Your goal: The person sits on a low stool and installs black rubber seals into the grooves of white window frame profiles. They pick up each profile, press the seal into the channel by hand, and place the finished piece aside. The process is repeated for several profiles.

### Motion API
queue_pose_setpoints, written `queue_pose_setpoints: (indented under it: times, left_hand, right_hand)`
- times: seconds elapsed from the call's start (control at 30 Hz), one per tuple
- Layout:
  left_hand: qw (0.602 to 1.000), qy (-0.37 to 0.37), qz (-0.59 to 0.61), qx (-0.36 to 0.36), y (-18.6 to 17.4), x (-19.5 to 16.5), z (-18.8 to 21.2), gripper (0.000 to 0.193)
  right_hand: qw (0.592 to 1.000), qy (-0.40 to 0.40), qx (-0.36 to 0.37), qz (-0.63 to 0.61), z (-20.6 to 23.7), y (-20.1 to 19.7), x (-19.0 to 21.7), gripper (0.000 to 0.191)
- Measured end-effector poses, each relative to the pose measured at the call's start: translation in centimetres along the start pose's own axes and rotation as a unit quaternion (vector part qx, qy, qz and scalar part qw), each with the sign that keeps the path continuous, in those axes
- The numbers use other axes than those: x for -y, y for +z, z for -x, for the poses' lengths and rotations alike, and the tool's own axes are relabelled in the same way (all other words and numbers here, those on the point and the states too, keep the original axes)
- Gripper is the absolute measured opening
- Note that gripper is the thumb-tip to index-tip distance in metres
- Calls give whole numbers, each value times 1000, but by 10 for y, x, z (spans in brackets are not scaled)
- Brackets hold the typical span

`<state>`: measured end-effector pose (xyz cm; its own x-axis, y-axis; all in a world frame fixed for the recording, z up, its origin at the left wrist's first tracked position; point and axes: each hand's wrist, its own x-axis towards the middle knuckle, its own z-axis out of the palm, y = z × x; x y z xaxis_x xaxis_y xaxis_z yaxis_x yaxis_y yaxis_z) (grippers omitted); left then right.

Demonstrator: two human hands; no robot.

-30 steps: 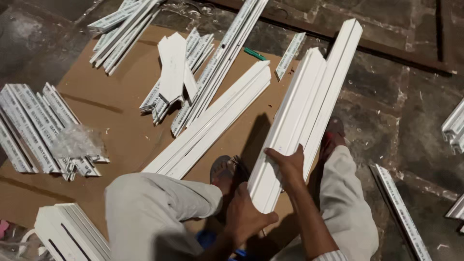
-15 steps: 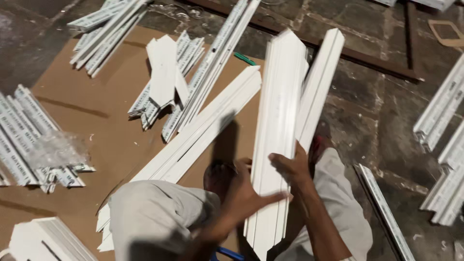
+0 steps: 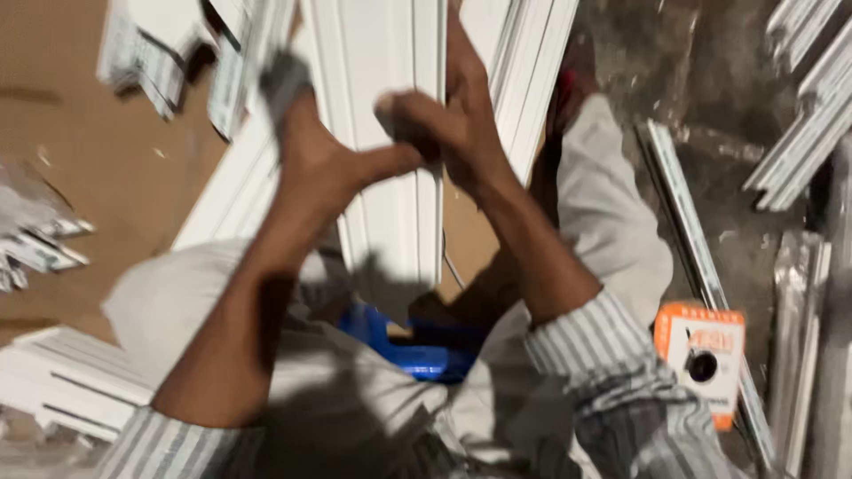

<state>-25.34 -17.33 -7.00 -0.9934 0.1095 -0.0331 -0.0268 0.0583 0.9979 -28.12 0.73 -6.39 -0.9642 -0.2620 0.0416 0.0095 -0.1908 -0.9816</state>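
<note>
A long white moulded panel [image 3: 382,133] stands upright in front of me, its lower end near my lap. My left hand [image 3: 324,151] grips its left edge, thumb across the face. On the panel's right edge my right hand [image 3: 448,120] is closed, fingers curled over the front. A second white strip [image 3: 524,80] leans just behind on the right. The picture is blurred by motion. Grey trousers [image 3: 612,231] cover my knees either side of the panel.
Brown cardboard [image 3: 98,213] covers the floor at left, with stacks of short white strips [image 3: 62,381] and loose pieces [image 3: 35,239]. An orange and white box [image 3: 701,350] lies by my right knee. More white strips [image 3: 799,124] lie on dark floor at right. A blue object [image 3: 408,350] sits below the panel.
The panel has been drawn up and closer to me. My left hand went from open below it to gripping its left edge; the camera view moved in tighter.
</note>
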Motion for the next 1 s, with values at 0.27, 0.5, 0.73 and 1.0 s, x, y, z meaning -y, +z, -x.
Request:
queue_pose_setpoints:
  times: [0.27,0.5,0.73,1.0]
  left_hand:
    - [999,-14,4,-38,-26,-39,-1,56]
    - [979,-95,35,-178,-45,-48,14,83]
    - [982,-102,-28,-156,-56,-22,10,99]
    - [936,-254,-154,-188,-32,-22,0,96]
  right_hand:
    - [993,92,-41,61,-22,-42,-34,28]
    - [900,142,-63,408,10,-81,-226,17]
    - [856,110,-21,505,19,-107,-310,37]
    - [842,159,-27,515,-9,-110,-349,21]
